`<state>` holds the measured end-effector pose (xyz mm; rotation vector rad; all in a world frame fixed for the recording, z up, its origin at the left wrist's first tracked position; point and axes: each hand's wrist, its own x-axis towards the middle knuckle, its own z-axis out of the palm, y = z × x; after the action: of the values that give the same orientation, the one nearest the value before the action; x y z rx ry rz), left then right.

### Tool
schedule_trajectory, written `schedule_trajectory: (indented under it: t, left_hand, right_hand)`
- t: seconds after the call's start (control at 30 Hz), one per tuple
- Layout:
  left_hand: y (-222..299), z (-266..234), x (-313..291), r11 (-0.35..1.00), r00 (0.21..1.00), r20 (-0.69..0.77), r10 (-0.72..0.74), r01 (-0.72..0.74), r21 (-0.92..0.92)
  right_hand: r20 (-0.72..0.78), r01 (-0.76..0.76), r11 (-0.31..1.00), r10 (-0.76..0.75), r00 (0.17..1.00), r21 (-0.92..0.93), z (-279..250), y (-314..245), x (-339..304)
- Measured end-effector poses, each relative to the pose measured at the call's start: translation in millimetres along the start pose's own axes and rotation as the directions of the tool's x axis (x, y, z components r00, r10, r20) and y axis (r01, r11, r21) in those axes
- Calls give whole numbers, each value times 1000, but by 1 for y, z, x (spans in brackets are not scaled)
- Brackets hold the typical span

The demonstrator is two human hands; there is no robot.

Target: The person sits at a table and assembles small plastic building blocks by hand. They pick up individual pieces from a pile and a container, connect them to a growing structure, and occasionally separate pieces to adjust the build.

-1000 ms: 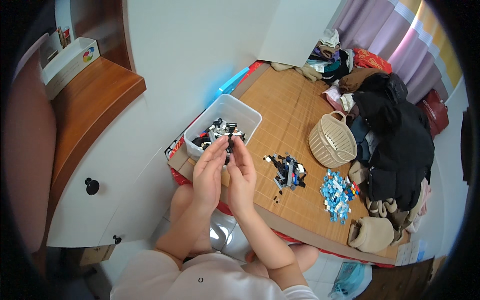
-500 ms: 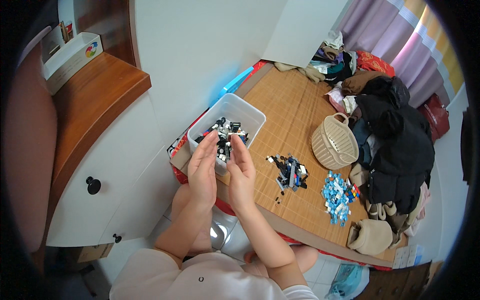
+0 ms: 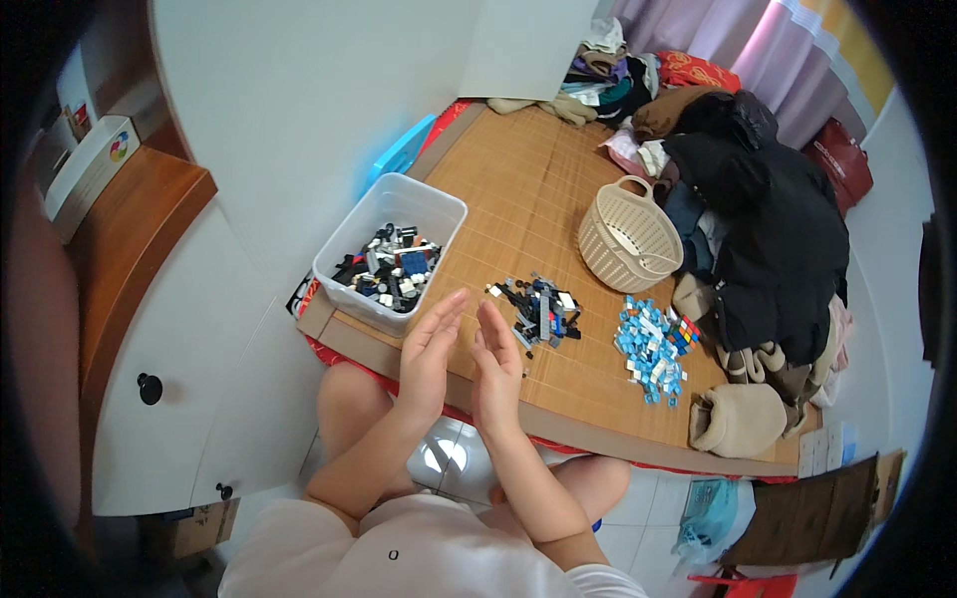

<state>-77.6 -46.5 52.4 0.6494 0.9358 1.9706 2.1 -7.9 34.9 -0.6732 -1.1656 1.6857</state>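
Observation:
My left hand [image 3: 427, 361] and my right hand [image 3: 495, 371] are raised side by side, palms facing each other with a narrow gap. Their fingers are stretched out, and I see nothing between them. Just left of my left hand stands a clear plastic bin [image 3: 344, 239] holding many mixed toy bricks [image 3: 392, 267], mostly black, white and grey. Beyond my right fingertips lies a loose pile of black and grey bricks [image 3: 544, 311], partly hidden by that hand. Farther right is a heap of light blue and white bricks [image 3: 648, 349], with a puzzle cube [image 3: 684, 334] at its edge.
A beige woven-look basket [image 3: 630, 239] stands behind the blue heap on the bamboo mat [image 3: 498, 189]. Dark clothes [image 3: 768, 249] are piled along the right. A blue lid [image 3: 401, 151] leans behind the bin. At left is a wooden-topped cabinet [image 3: 150, 209].
My hands have gone from over the bin to its right, near the mat's front edge. They keep the same facing pose. The bin's contents now show fully, and the view has shifted.

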Motion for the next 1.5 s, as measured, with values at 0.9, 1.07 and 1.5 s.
schedule_trajectory:
  t: [0.9,1.07,1.5]
  left_hand:
    - [-126,8,29,294,849,528,-20,-500,815]
    - [-112,3,13,300,847,530,-39,-496,815]
    - [-104,-3,-4,529,906,401,-138,-275,803]
  right_hand:
    - [-292,-129,989,102,951,-75,-109,24,-38]
    - [-294,-144,988,121,948,-58,-101,21,-50]
    - [-301,-148,987,124,945,-61,-88,31,-46]
